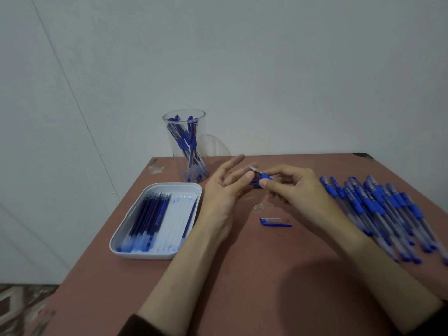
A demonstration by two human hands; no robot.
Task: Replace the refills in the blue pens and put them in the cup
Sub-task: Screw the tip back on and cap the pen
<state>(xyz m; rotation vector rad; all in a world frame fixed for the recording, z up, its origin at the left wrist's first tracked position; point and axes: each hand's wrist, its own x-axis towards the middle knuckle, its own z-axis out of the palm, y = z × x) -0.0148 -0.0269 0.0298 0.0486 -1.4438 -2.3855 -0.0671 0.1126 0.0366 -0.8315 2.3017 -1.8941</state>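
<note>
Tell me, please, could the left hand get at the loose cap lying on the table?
Probably yes: the cap lies on bare table close to the left hand, and nothing covers it.

Fingers are hiding most of the held pen

The right hand (pixel 293 187) is covering the barrel of the pen (pixel 263 176), leaving only its metal tip and blue grip showing. Blur is obscuring whether the thumb of the left hand (pixel 223 190) is touching that tip. The row of pens (pixel 378 204) is running off the right edge. A small clear bit (pixel 260 206) is lying on the table (pixel 266 275), too tiny to identify.
</note>
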